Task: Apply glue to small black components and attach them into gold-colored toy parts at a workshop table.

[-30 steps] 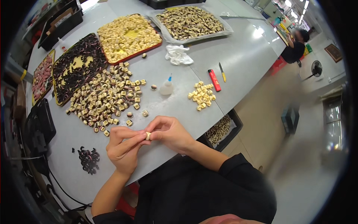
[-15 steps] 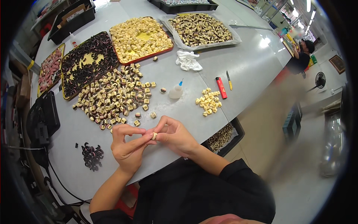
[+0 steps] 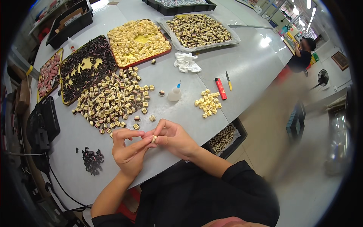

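One small cream piece, likely light and firm, is being pinched between your left hand and right hand, best held by opposite sides.

The head view is taken by the left unit of a fisheye pair worn side by side on the head. It faces downward and forward across a grey worktop, upright and unmirrored. The left hand and right hand lie at near range, below and left of centre. The wearer's black shirt occupies the lower edge. The coverage is wide (straight edges bow toward the dark rim), extending rightward over the floor to a distant co-worker at upper right.
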{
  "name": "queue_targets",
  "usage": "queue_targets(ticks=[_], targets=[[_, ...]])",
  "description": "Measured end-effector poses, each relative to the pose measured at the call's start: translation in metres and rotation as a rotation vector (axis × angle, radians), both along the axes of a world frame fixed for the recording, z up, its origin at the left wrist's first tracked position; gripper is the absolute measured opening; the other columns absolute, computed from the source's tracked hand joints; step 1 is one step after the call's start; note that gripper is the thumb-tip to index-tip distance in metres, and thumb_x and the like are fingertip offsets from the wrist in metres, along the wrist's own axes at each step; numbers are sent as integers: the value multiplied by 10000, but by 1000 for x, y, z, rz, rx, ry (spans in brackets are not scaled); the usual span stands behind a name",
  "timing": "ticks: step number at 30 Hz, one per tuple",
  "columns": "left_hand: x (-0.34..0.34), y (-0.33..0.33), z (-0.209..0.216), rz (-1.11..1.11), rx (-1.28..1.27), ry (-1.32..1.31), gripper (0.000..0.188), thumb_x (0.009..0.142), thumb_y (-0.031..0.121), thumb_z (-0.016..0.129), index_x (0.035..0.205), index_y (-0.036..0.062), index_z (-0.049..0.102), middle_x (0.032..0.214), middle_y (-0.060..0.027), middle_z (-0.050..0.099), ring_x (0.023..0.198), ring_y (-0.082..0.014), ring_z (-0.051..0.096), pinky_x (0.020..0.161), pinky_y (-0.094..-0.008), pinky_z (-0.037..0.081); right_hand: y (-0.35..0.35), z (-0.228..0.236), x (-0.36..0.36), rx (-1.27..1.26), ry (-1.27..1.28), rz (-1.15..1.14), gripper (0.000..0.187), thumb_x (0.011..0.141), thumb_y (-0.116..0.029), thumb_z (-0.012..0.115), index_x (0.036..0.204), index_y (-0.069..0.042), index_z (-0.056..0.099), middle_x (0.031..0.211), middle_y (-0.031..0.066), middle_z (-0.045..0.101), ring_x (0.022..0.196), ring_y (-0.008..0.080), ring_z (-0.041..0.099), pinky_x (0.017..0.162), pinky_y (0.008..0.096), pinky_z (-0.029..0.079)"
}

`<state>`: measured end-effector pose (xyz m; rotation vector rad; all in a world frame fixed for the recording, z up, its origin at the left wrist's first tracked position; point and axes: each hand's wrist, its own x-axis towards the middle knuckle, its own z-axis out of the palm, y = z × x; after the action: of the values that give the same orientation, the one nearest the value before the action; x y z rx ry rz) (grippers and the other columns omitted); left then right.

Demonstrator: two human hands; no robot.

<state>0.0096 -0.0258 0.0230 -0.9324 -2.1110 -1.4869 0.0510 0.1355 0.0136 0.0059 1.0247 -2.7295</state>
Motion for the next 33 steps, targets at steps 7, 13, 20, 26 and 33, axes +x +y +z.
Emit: queue_targets(ticks=[7,13,20,26,33], targets=[[2,4,0,-23,15,-60,312,585,87,815,879,147,730,914,0,597,826,-179,493,626,-281,383,2,-5,1,-34,2,13,176,845,-79,650,929,-45,500,1107,168,594,1040,205,568,931,335,440],[3,4,0,-29,-8,-91,302,600,62,805,882,129,721,904,-12,586,838,-178,498,632,-280,384,1,-10,1,-62,10,6,178,853,-64,636,958,-47,493,1105,158,595,1034,187,571,922,315,442],[5,5,1,-34,-29,-86,302,606,81,803,891,130,716,902,-8,587,831,-180,497,640,-283,383,1,-12,3,-100,1,-1,261,857,-41,623,1050,-49,447,1089,144,599,1015,167,576,894,290,452],[6,5,0,-50,-69,-12,299,610,111,802,896,123,714,900,-8,593,828,-185,496,643,-287,383,0,-16,4,-101,43,-6,315,856,-29,620,1092,-57,414,1068,134,601,1002,167,579,867,278,465],[6,5,0,-46,-69,-31,293,626,138,795,907,120,714,896,-10,596,829,-188,498,644,-291,382,1,-18,4,-141,21,2,325,852,-23,623,1095,-63,411,1081,140,600,1000,168,580,864,279,467]])
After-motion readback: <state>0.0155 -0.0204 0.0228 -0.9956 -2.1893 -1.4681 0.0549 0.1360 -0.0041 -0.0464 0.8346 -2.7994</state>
